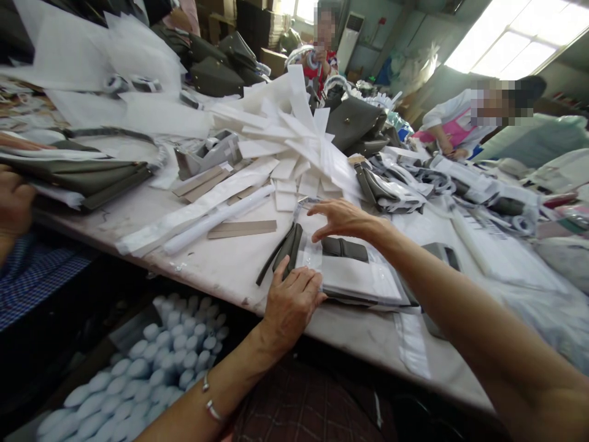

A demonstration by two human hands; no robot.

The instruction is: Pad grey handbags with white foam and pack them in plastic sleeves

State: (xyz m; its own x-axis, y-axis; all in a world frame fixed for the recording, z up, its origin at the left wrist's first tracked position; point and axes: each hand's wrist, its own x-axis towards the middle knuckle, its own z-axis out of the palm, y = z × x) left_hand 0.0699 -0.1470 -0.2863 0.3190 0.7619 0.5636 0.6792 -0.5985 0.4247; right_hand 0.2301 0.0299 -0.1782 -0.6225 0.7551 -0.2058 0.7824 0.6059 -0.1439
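My left hand (pixel 293 299) lies flat, fingers out, on the near edge of a dark olive bag (pixel 343 248) partly wrapped in white foam sheet (pixel 354 279) at the table's front edge. Its dark strap (pixel 285 248) sticks out to the left, just above that hand. My right hand (pixel 343 219) reaches out above the bag, fingers spread and slightly curled, holding nothing, its fingertips close to a heap of white foam strips (pixel 294 141).
The worktable (pixel 221 261) carries long white foam rolls (pixel 216 218), a brown card strip (pixel 242 229), more olive bags (pixel 78 178) and wrapped parts (pixel 478 202). Another person's hand (pixel 13 205) rests at the left edge. Two people work at the far side. A bin of white foam rolls (pixel 151 368) sits below the table.
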